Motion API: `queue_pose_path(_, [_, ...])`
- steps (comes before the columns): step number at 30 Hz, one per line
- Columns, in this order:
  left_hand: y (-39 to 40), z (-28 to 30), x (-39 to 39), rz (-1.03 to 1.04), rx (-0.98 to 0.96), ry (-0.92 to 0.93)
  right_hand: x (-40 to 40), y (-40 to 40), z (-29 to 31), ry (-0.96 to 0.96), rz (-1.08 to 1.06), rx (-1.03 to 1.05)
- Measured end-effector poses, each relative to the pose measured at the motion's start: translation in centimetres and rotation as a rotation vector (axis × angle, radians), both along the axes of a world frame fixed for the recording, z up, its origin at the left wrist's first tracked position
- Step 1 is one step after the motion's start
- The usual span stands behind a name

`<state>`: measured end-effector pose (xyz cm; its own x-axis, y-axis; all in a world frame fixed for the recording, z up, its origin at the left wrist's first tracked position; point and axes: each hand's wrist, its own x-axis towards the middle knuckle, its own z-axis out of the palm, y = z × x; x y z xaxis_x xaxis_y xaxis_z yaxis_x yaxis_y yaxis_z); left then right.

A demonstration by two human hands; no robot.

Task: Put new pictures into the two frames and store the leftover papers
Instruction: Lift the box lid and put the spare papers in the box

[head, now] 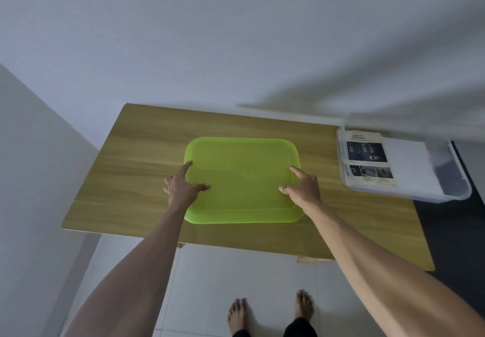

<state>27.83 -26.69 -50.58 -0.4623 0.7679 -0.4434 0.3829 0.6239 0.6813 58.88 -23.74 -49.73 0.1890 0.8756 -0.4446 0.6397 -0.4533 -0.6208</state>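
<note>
A person stands barefoot at a wooden table (pixel 131 153), both hands on a lime-green plastic tray (pixel 242 195) lying at its centre. The left hand (pixel 182 188) rests on the tray's left edge with forefinger and thumb spread, clasping nothing; the right hand (pixel 304 188) does likewise on the right edge. The leftover papers (pixel 367 160) (one printed with dark photographs) lie in a clear plastic bin (pixel 458 192) at the table's right end.

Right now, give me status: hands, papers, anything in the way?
Left hand and right hand open, fingers spread on green tray. Papers lie in clear bin, table's right edge. No frames in view.
</note>
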Motion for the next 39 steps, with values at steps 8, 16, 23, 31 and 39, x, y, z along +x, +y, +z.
queue_pose_path(8, [5.0,6.8,4.7,-0.086,0.26,-0.068,5.5,3.3,6.7,0.073,-0.077,0.182])
queue_pose_path(16, [10.5,8.3,20.6,-0.223,0.377,-0.143,22.0,4.2,9.5,0.029,-0.199,0.253])
queue_pose_path(23, [11.6,5.7,34.5,-0.38,0.325,-0.09,36.1,3.7,8.5,0.036,-0.294,0.195])
queue_pose_path(31, [13.1,3.7,41.4,-0.407,0.25,0.034,43.5,6.3,6.0,0.045,-0.252,0.139])
queue_pose_path(39, [13.7,3.3,44.2,-0.394,0.17,0.108,45.1,7.9,3.5,-0.102,-0.193,0.075])
